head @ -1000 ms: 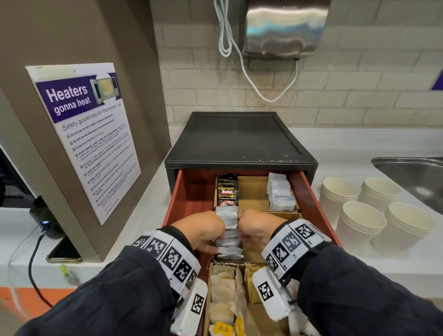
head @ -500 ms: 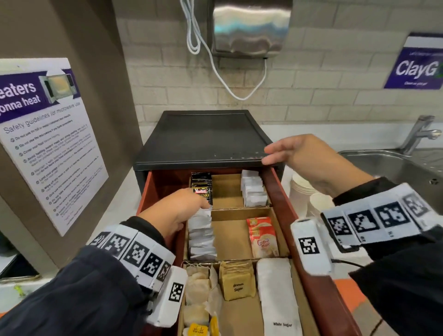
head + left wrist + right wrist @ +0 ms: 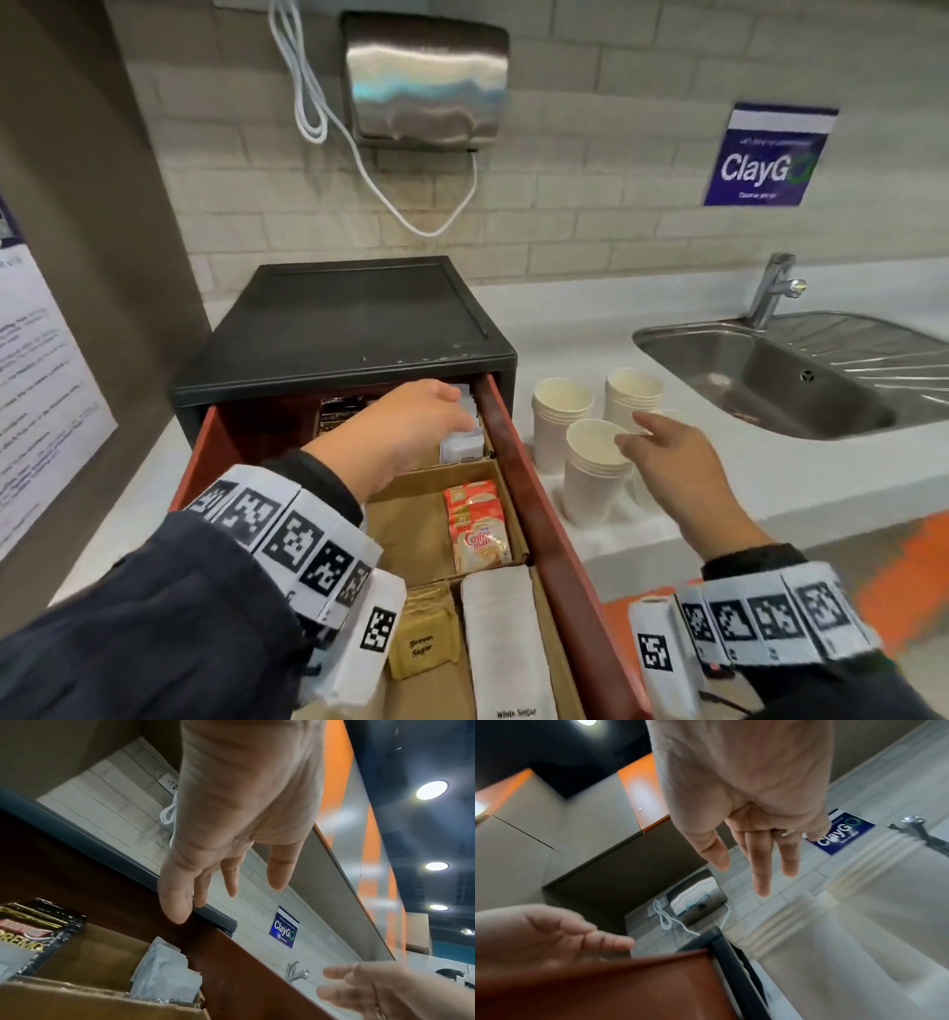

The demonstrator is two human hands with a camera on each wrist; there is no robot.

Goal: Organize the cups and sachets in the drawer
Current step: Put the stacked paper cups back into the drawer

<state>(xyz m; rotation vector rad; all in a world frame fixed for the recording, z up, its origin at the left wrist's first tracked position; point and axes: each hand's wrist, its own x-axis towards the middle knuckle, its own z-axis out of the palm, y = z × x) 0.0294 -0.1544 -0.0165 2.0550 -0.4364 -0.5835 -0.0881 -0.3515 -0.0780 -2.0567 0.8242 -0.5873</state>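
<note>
Hands have split: your right hand (image 3: 667, 462) left the cabinet top, fingers loose, reaching the paper cup stack (image 3: 595, 470); your left hand (image 3: 405, 437) hovers empty over white sachets (image 3: 462, 446). Cups likely next.

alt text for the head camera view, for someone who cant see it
A person's left hand reaches open into the back of an open red drawer of sorted sachets, while the right hand stretches open toward stacks of paper cups on the white counter. A steel sink sits further right.
</note>
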